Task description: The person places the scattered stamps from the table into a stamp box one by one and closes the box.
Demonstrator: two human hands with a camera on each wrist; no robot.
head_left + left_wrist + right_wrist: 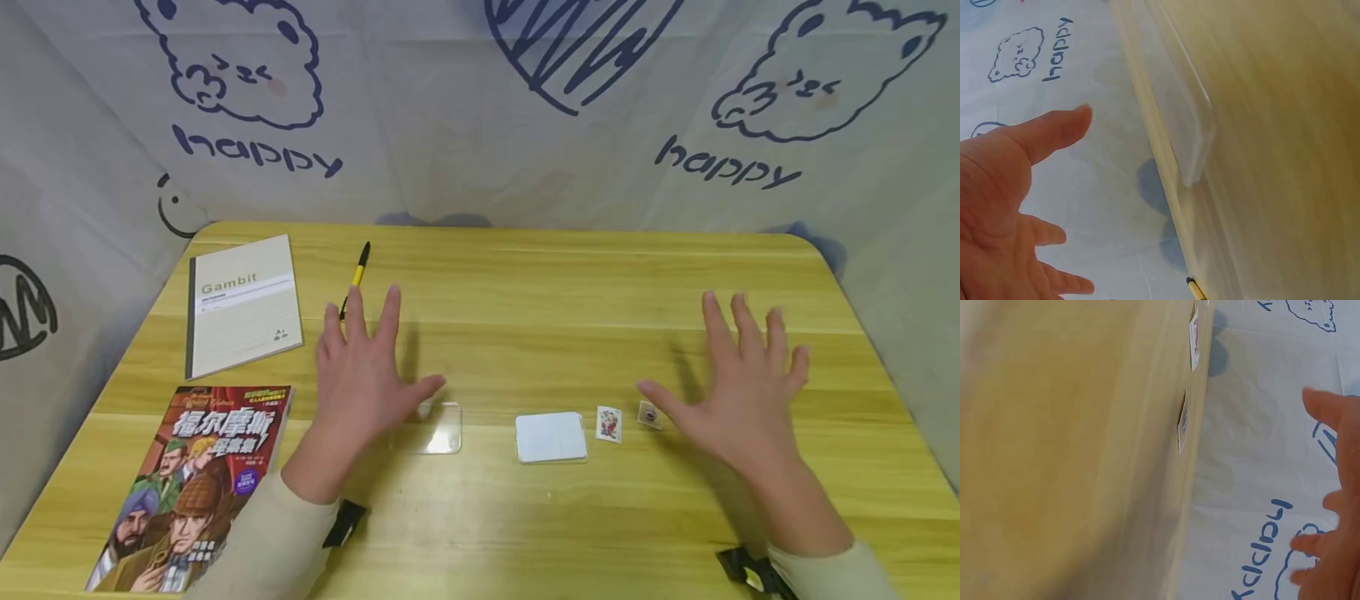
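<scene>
My left hand [362, 383] hovers over the left part of the table, fingers spread and holding nothing. Just past its thumb lies a clear plastic case piece [438, 429], seen large in the left wrist view as a thin transparent tray [1179, 100]. On the right, my other hand [738, 404] is also raised with fingers spread and empty. By its thumb lies a small square sticker-like piece [650, 415], and left of that a small picture card [609, 424]. Between the hands rests a white rectangular card stack in a clear case [551, 437].
A red comic-style book [195, 492] lies at the front left, partly behind the left sleeve. Behind it is a grey notebook [243, 304], with a yellow and black pen [362, 267] to its right. A white printed cloth [465, 125] hangs along the table's back edge.
</scene>
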